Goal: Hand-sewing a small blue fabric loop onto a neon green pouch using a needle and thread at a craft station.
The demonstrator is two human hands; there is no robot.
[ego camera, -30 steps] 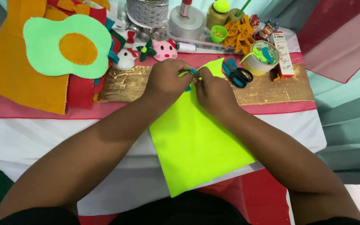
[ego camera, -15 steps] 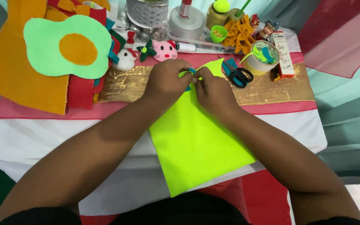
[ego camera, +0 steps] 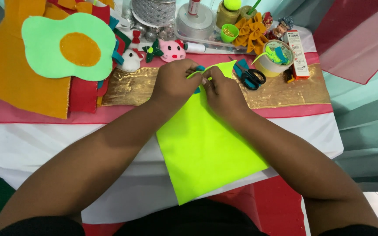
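Note:
A neon yellow-green felt sheet lies across the table's front edge, its near corner hanging over. At its far end, my left hand and my right hand are pressed close together, both pinching the top of the sheet. A small blue piece shows between the fingers; which hand grips it is hidden. A curved strip of the same felt rises past my right hand toward the scissors.
Blue-handled scissors lie just right of my hands on a gold cloth strip. A cup of scraps, a small box, felt toys, ribbon spools and a fried-egg-shaped felt piece crowd the back.
Both hands stay at the sheet's far end; the fingers have shifted only slightly. Nothing else moved.

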